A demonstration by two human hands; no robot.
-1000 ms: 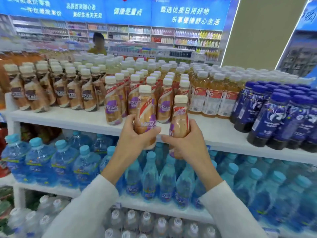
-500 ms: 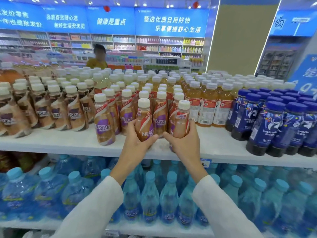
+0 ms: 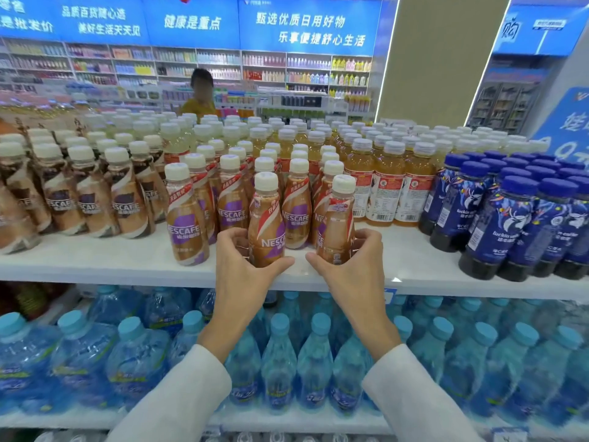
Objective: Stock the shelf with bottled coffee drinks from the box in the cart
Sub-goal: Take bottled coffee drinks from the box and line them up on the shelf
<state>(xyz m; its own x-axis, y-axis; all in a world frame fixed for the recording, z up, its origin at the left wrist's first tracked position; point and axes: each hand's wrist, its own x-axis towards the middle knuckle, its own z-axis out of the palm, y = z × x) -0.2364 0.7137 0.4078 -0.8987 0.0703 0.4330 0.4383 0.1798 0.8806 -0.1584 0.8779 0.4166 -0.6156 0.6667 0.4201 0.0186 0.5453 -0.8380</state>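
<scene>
Two Nescafe coffee bottles with white caps stand at the front of the white top shelf [image 3: 105,261]. My left hand [image 3: 245,272] wraps around the base of the left bottle [image 3: 266,220]. My right hand [image 3: 353,275] wraps around the base of the right bottle [image 3: 338,218], whose back label faces me. Both bottles rest on the shelf in front of rows of matching purple-label coffee bottles [image 3: 185,215]. The box and the cart are out of view.
Brown-label coffee bottles [image 3: 92,199] fill the shelf's left, orange tea bottles [image 3: 385,186] and dark blue-capped bottles [image 3: 516,224] its right. Blue water bottles [image 3: 280,362] pack the shelf below. A person [image 3: 200,94] stands behind the display.
Both hands carried the two coffee bottles up and forward from in front of the shelf edge and set them down on the top shelf. The camera view rose.
</scene>
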